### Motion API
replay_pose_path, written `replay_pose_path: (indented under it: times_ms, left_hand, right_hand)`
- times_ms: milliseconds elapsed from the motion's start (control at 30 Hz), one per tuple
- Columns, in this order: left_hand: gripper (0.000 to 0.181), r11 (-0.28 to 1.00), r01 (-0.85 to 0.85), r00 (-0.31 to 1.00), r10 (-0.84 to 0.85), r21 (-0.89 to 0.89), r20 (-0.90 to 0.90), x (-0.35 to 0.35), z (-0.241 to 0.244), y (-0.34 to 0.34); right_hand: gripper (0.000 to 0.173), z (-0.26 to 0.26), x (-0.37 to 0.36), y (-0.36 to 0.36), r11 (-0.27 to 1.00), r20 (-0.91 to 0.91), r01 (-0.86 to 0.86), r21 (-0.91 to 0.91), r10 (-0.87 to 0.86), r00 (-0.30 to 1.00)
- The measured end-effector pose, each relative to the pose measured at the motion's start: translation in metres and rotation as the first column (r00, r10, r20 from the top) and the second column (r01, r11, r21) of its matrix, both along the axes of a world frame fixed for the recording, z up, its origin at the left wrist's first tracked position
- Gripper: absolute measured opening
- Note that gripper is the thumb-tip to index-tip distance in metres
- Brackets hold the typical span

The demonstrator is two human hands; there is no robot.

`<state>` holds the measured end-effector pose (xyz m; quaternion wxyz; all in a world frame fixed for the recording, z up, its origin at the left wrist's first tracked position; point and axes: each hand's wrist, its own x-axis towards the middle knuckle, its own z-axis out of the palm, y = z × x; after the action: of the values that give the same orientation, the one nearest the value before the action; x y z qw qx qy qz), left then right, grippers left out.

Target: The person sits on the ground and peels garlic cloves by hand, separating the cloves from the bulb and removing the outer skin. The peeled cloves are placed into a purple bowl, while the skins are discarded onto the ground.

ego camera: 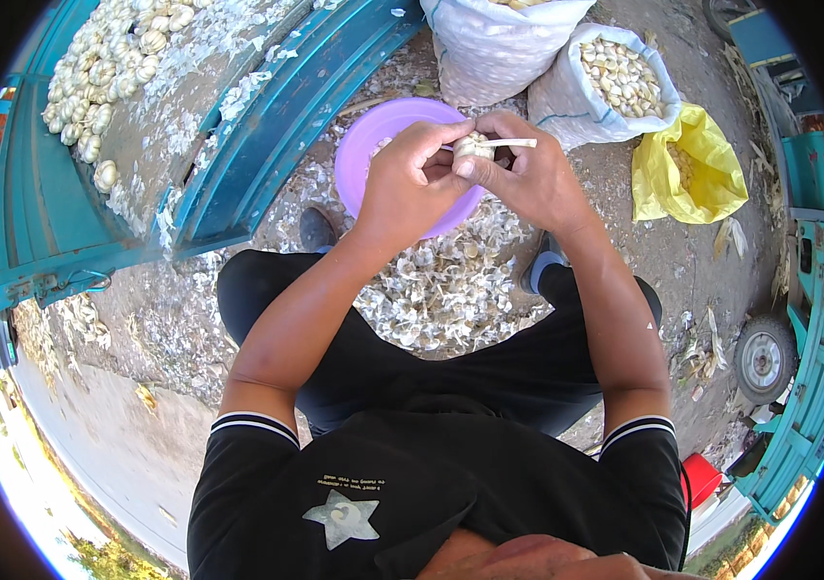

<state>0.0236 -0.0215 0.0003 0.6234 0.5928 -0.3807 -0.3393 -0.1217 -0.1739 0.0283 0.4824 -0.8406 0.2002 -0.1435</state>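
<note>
A garlic bulb (474, 147) with a stub of dry stem pointing right is held between both hands. My left hand (415, 174) grips it from the left side, and my right hand (528, 170) has its thumb pressed on the front of the bulb. The fingers hide part of it. Under the hands lies a purple plastic basin (354, 156), with a few pale pieces showing near its left side; the rest of its inside is covered by my left hand and wrist. Papery garlic skins (448, 290) are heaped on the ground between my feet.
Garlic bulbs (104, 80) are piled on the blue metal truck bed (296, 109) at left. Beyond the basin stand a white woven sack (488, 51) and another sack (564, 101) of loose cloves (618, 76). A yellow plastic bag (723, 167) is at right, near a wheel (763, 359).
</note>
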Motion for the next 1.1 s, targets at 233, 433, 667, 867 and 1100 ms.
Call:
replay_pose_path:
  times_ms: [233, 433, 667, 867, 1100]
  left_hand:
    - [0.051, 0.993, 0.046, 0.963, -0.016, 0.105, -0.27, 0.016, 0.003, 0.008]
    - [0.048, 0.997, -0.059, 0.952, 0.069, 0.041, -0.299, 0.036, 0.004, 0.01]
    - [0.045, 0.972, -0.197, 0.963, 0.217, 0.129, -0.163, 0.047, -0.006, 0.011]
    - [0.039, 0.943, -0.332, 0.943, 0.332, 0.016, -0.024, 0.062, -0.002, 0.009]
    - [0.036, 0.967, -0.254, 0.959, 0.254, -0.017, 0.124, 0.058, -0.003, 0.021]
  right_hand:
    - [0.028, -0.032, 0.022, 0.018, 0.983, 0.136, 0.157, 0.095, -0.169, 0.976]
    - [0.025, -0.028, 0.048, 0.026, 0.985, 0.2, 0.143, 0.098, -0.16, 0.967]
    - [0.032, -0.037, 0.07, 0.025, 0.93, -0.011, 0.181, 0.319, -0.187, 0.982]
    - [0.045, -0.068, 0.066, 0.001, 0.987, -0.034, 0.119, 0.104, -0.116, 0.993]
    - [0.035, -0.024, 0.063, 0.001, 0.707, 0.063, 0.016, 0.707, -0.086, 0.994]
